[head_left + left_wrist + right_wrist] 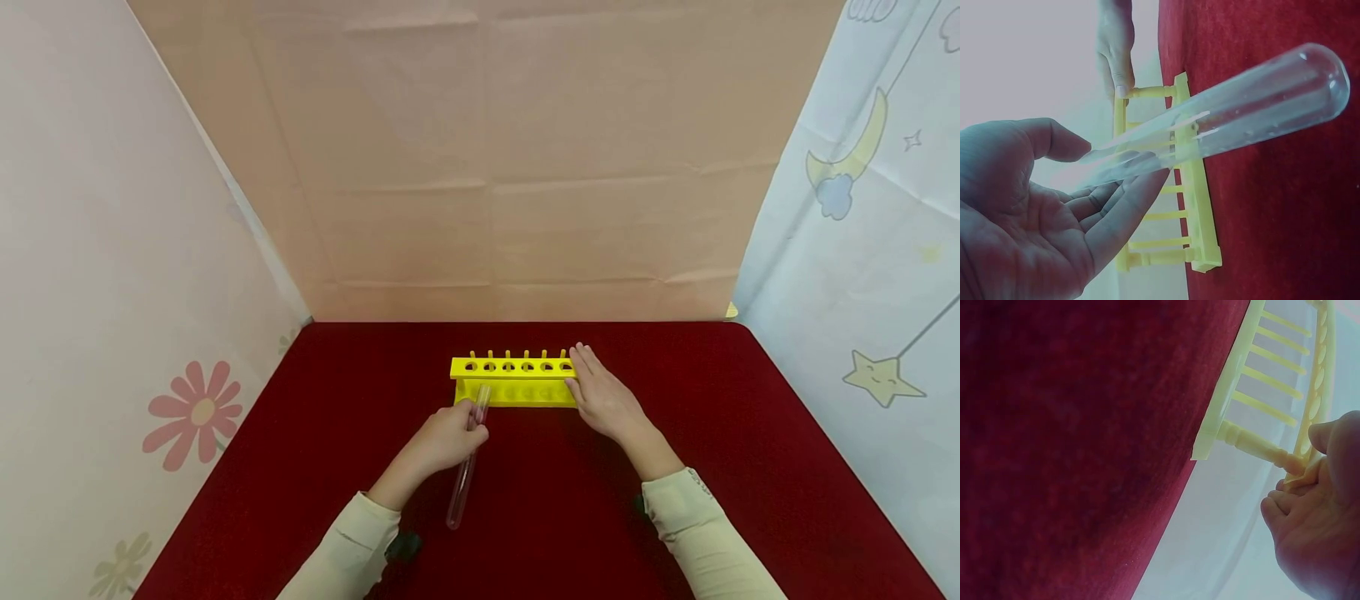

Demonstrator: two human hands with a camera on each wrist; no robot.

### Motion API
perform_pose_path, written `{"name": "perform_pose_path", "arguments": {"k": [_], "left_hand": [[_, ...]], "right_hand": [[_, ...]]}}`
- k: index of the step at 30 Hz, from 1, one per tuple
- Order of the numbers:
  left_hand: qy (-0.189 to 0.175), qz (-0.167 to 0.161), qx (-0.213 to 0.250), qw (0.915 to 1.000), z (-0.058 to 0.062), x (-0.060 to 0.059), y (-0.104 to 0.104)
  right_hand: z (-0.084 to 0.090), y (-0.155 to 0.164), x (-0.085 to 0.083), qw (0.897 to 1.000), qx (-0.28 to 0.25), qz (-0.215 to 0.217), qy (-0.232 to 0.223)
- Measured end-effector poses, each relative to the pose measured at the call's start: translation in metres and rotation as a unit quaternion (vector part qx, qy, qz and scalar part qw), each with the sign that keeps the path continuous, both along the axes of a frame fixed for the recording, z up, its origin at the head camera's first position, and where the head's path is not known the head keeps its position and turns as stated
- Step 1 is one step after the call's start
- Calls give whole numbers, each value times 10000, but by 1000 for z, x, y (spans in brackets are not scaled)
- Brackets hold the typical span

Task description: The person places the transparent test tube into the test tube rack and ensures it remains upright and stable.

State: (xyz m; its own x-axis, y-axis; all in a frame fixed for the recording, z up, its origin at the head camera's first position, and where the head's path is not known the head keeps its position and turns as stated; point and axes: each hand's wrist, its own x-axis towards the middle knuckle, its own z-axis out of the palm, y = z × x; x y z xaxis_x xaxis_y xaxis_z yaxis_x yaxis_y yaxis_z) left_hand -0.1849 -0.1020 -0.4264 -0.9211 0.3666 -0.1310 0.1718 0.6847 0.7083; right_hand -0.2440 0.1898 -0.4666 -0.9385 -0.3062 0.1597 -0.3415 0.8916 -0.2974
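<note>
My left hand [447, 439] pinches a clear glass test tube [461, 493] between thumb and fingers. The tube slants, its rounded bottom pointing toward me and its other end near the front of a yellow test tube rack [517, 375]. In the left wrist view the tube [1272, 100] crosses in front of the rack [1200, 200]. My right hand [603, 402] holds the rack's right end. Seen from the right wrist, the thumb [1324, 436] is on the holed top plate and the fingers [1282, 503] are at its end. The rack stands upright; no tubes show in its holes.
A dark red cloth [555, 517] covers the table under the rack. Behind it rises a tan paper backdrop [487, 167]. Patterned sheets hang on the left [90, 250] and right [847, 317]. Several pegs [527, 354] stick up along the rack's back.
</note>
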Motion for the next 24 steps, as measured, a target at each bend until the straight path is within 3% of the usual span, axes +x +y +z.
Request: {"name": "perform_pose_path", "arguments": {"k": [24], "left_hand": [[157, 7, 169, 9997, 15, -6, 11]], "right_hand": [[-1, 0, 0, 10000, -10, 39, 73]]}}
